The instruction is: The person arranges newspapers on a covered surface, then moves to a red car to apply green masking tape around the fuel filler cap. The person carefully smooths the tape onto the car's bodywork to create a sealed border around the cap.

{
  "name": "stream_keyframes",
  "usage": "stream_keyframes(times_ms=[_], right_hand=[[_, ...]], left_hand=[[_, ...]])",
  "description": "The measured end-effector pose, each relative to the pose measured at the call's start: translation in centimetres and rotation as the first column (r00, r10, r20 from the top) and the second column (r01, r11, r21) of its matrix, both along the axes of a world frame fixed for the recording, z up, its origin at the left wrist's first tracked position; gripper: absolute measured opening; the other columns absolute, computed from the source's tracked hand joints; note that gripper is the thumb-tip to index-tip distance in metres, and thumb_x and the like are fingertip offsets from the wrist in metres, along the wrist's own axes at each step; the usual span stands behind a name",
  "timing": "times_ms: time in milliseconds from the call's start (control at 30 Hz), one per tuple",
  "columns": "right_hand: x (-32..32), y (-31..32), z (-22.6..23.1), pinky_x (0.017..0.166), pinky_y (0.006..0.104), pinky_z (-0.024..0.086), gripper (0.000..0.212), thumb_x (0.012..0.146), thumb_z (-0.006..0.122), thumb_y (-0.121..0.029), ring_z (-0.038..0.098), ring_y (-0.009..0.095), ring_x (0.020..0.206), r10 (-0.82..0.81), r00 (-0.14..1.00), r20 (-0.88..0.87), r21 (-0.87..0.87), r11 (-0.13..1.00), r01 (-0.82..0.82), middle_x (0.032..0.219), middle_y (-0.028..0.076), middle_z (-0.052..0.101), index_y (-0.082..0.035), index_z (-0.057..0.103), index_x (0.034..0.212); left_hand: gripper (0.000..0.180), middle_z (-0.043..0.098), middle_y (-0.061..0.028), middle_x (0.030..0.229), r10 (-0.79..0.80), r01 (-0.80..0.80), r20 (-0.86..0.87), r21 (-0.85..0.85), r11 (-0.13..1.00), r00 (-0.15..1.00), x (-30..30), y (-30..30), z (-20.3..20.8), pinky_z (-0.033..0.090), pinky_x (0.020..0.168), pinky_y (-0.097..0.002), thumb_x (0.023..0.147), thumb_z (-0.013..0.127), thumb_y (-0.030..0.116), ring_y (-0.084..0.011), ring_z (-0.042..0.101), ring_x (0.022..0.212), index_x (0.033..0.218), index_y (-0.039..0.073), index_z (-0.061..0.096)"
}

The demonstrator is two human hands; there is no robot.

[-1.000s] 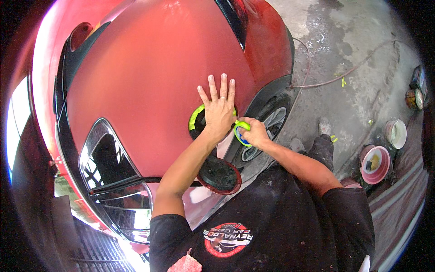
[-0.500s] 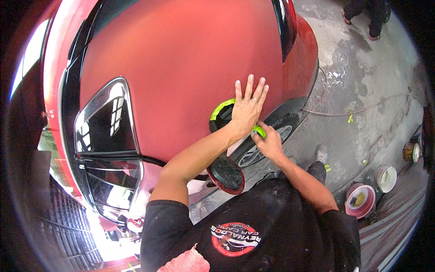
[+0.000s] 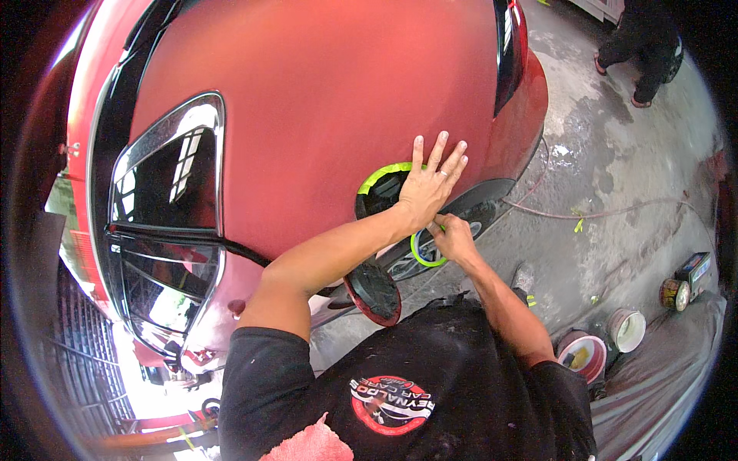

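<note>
My left hand (image 3: 432,183) lies flat on the dull red car panel (image 3: 307,115), fingers stretched and slightly apart. Its palm and wrist partly cover a round dark recess (image 3: 377,198), whose upper edge carries bright green masking tape (image 3: 384,174). Just below it, my right hand (image 3: 455,240) grips a roll of green masking tape (image 3: 430,263) by its upper side, over the wheel. A round flap with a red rim and dark inner face (image 3: 374,292), probably the fuel door, hangs open beside my left forearm. Whether tape runs between my hands is hidden.
A side window (image 3: 173,169) is at left. Right of me stand a pink bucket (image 3: 588,349), a white bucket (image 3: 626,330) and a can (image 3: 674,295). A hose (image 3: 607,213) crosses the wet concrete floor. Another person's legs (image 3: 642,58) show at the far right.
The view has shifted a little. The tape roll has turned and dropped in my right hand, so its ring now shows below the fingers. My left hand stays flat on the panel.
</note>
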State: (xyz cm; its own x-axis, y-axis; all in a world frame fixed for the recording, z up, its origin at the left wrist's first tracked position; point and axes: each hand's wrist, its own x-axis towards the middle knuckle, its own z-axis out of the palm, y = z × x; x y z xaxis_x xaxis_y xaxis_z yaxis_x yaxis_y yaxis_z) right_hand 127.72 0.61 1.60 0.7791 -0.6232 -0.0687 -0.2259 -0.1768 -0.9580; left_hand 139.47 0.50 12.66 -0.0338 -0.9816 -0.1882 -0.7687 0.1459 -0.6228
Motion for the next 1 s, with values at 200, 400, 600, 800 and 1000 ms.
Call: stream_keyframes(times_ms=[200, 400, 600, 800, 1000], right_hand=[[0.3, -2.3, -2.3, 0.069, 0.0382, 0.056, 0.034, 0.093, 0.066, -0.020, 0.068, 0.025, 0.074, 0.648, 0.748, 0.147, 0.416, 0.645, -0.641, 0.096, 0.012, 0.074, -0.007, 0.073, 0.124], [-1.8, 1.3, -5.2, 0.053, 0.0286, 0.045, 0.035, 0.100, 0.063, -0.029, 0.053, 0.011, 0.065, 0.676, 0.720, 0.159, 0.467, 0.591, -0.658, 0.086, 0.002, 0.068, -0.017, 0.070, 0.132], [-10.8, -6.1, -5.1, 0.048, 0.0272, 0.039, 0.044, 0.100, 0.063, -0.025, 0.047, 0.009, 0.058, 0.356, 0.934, 0.038, 0.630, 0.717, -0.299, 0.075, -0.002, 0.056, -0.007, 0.061, 0.140], [-16.1, -4.5, -9.0, 0.050, 0.0298, 0.042, 0.039, 0.099, 0.065, -0.023, 0.050, 0.010, 0.057, 0.030, 0.995, -0.098, 0.607, 0.794, 0.036, 0.077, -0.001, 0.060, -0.003, 0.064, 0.133], [-18.7, -2.7, -9.6, 0.047, 0.0275, 0.039, 0.041, 0.098, 0.066, -0.022, 0.049, 0.009, 0.053, -0.194, 0.971, -0.136, 0.623, 0.746, 0.237, 0.076, -0.001, 0.057, 0.003, 0.061, 0.131]], left_hand=[[0.078, 0.011, -0.0121, 0.171, -0.056, 0.053, -0.038, -0.062, 0.997, 0.998, 0.2, 0.1, -0.8, 0.008, 0.114, -0.0801, 0.089, 0.062, 0.028, -0.0508, 0.008, 0.154, 0.161, 0.015, 0.033], [0.079, 0.016, -0.0119, 0.170, -0.059, 0.060, -0.057, 0.010, 0.998, 0.997, 0.9, 0.1, 0.3, 0.007, 0.116, -0.0767, 0.090, 0.063, 0.030, -0.0476, 0.008, 0.155, 0.161, 0.016, 0.031], [0.095, 0.015, -0.0133, 0.170, -0.022, 0.024, -0.050, 0.039, 0.999, 0.998, -0.2, 0.4, 0.4, 0.006, 0.119, -0.0740, 0.081, 0.074, 0.036, -0.0470, 0.006, 0.156, 0.162, 0.014, 0.029], [0.088, 0.016, -0.0139, 0.170, -0.111, 0.112, -0.032, 0.052, 0.992, 0.993, 0.3, 1.6, -1.8, 0.006, 0.120, -0.0712, 0.085, 0.068, 0.032, -0.0470, 0.006, 0.156, 0.162, 0.013, 0.030], [0.081, 0.027, -0.0159, 0.167, 0.009, 0.023, -0.245, 0.127, 0.992, 0.969, -0.4, 1.9, 2.5, 0.013, 0.125, -0.0580, 0.087, 0.071, 0.035, -0.0362, 0.019, 0.156, 0.157, 0.011, 0.038]])
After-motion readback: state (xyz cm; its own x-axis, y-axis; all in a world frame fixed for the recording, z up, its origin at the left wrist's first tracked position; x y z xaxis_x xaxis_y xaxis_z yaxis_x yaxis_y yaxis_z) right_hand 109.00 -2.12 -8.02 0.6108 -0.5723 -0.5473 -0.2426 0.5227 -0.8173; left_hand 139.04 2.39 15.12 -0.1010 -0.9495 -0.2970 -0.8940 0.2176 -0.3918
